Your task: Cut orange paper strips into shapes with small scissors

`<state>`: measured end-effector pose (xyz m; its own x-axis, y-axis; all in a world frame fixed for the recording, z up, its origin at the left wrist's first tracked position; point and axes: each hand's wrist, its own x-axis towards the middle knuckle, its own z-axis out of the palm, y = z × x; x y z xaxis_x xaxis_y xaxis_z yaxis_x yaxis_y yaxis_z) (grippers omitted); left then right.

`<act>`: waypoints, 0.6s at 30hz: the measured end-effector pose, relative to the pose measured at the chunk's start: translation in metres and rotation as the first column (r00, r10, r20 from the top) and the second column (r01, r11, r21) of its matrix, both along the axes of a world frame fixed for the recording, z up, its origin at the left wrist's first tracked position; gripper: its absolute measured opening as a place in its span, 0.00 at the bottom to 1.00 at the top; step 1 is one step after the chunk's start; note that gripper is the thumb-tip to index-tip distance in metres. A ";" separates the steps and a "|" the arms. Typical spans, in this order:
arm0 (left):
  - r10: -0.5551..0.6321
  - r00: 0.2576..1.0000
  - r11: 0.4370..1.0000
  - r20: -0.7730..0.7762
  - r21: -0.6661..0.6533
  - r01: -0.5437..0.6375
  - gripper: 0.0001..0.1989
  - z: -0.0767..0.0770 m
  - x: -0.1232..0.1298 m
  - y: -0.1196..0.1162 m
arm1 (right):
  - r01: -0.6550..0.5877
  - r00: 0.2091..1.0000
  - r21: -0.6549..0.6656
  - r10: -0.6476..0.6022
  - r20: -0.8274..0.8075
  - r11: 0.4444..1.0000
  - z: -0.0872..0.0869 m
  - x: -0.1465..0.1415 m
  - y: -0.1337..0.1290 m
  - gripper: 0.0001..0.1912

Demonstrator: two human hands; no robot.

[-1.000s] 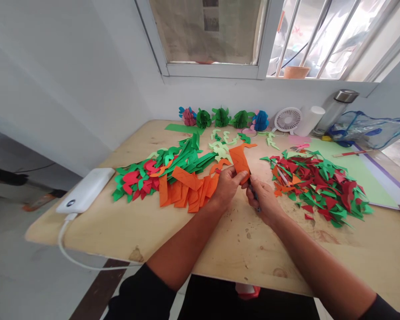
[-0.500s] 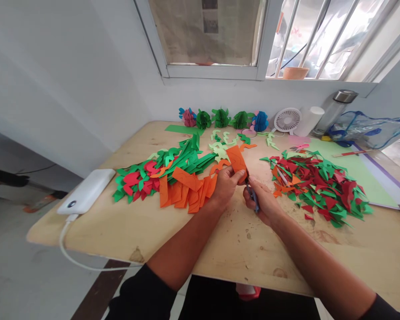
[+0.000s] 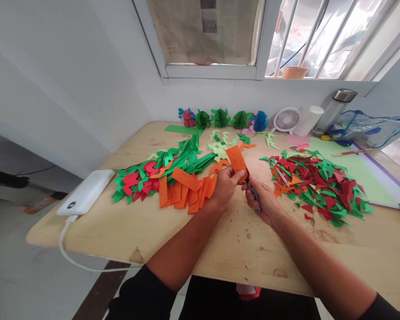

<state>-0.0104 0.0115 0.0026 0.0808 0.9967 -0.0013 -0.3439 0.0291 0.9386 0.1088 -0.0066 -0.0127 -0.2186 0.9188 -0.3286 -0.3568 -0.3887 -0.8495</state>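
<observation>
An orange paper piece (image 3: 236, 161) with drawn lines is pinched in my left hand (image 3: 225, 187), near the middle of the table. My right hand (image 3: 262, 200) is closed around scissors (image 3: 254, 194) with grey-blue handles; their blades meet the lower right edge of the paper and are partly hidden. Left of my left hand lie several orange paper pieces (image 3: 183, 193), beside green strips (image 3: 188, 155) and red cut shapes (image 3: 131, 180). To the right of my right hand is a heap of red and green scraps (image 3: 330, 182).
A white power bank (image 3: 86, 192) with a cable lies at the left edge. Along the wall stand folded paper figures (image 3: 221, 118), a small fan (image 3: 287, 120), a glass bottle (image 3: 333, 111) and a clear pouch (image 3: 368, 129). Green sheets (image 3: 356, 169) lie at right.
My right hand and the scissor handles have shifted slightly down and to the right. My left hand and the orange paper are almost where they were.
</observation>
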 end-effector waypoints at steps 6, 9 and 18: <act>-0.016 1.000 1.000 0.021 0.001 0.016 0.09 0.004 0.000 -0.001 | -0.036 0.998 0.001 0.036 -0.060 0.999 0.001 0.003 0.001 0.23; -0.028 0.999 0.999 0.017 0.016 0.028 0.07 0.005 0.000 -0.001 | -0.045 0.996 0.013 0.046 -0.082 0.999 0.001 0.005 0.002 0.23; -0.029 1.000 0.999 0.010 0.021 0.029 0.07 0.004 0.001 -0.001 | -0.043 0.995 0.030 0.046 -0.089 0.999 0.003 0.005 0.002 0.23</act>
